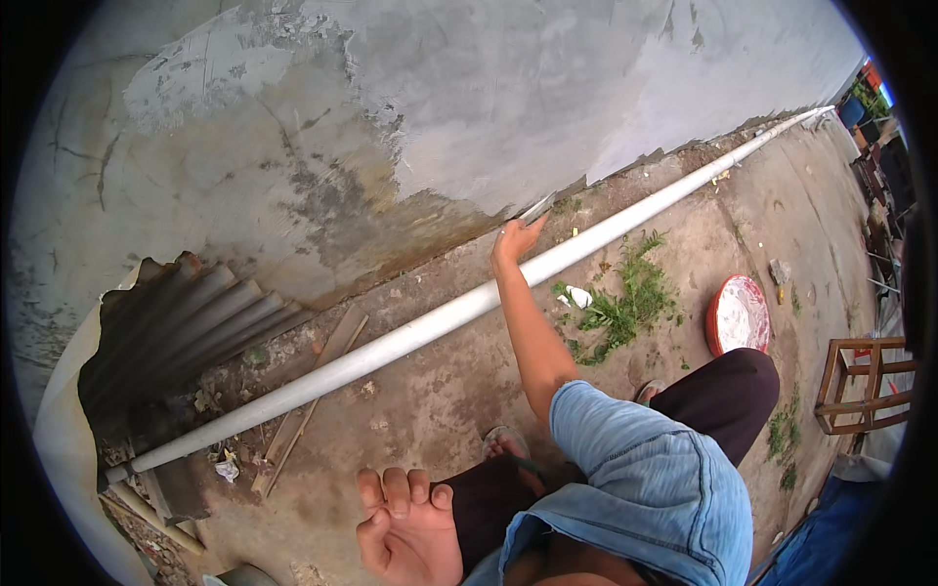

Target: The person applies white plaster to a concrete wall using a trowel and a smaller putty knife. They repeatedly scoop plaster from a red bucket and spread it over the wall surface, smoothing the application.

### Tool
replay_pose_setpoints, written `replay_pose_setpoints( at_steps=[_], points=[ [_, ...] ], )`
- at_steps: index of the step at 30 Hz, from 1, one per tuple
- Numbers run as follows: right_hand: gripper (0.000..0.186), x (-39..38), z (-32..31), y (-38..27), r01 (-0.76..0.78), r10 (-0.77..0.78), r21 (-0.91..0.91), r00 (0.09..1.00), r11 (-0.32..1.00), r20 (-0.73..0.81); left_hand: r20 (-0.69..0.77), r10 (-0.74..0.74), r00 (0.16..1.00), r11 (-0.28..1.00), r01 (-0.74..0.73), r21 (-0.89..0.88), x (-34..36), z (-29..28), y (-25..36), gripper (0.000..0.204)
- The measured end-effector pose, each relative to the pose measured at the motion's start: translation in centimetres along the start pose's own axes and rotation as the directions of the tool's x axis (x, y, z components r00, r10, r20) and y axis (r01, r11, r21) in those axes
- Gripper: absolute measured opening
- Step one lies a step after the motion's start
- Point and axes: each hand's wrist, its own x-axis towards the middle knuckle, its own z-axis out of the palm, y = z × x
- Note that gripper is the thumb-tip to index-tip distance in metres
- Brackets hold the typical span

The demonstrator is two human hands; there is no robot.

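The right hand (520, 241) holds a flat blade (536, 208) by the far wall (489, 127), apparently to reach its base, exact finger grip indiscernible; the empty left hand (422, 535) curls its fingers loosely.

Shirt (674, 508): light blue, faded and mottled like washed denim, loose and creased
Right sleeve (611, 410): short, same blue cloth, ending near the elbow
Right forearm (528, 332): bare, slender
Left hand (425, 537): bare, fingers (397, 488) rounded at the tips
Trousers (723, 396): plain, very dark, plum-brown to nearly black
Footwear (506, 437): open-toed, with a pale greyish strap; finer detail too small to tell
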Motion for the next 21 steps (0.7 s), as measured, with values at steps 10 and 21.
replay_pose_setpoints(
  at_steps=[10, 21],
  points=[
    [0.065, -8.4, -0.7, -3.1, 0.426, -0.412, -0.044, 0.892, 0.903, 0.184, -0.129, -0.025, 0.991, 0.999, 0.021, -0.033, 0.7, 2.0, -0.4, 0.019],
    [0.073, -0.9, 2.8, -4.9, 0.36, -0.361, -0.059, 0.933, 0.931, -0.007, -0.113, -0.05, 0.992, 0.998, 0.045, -0.048, 0.4, 1.9, -0.2, 0.02]
  ],
)
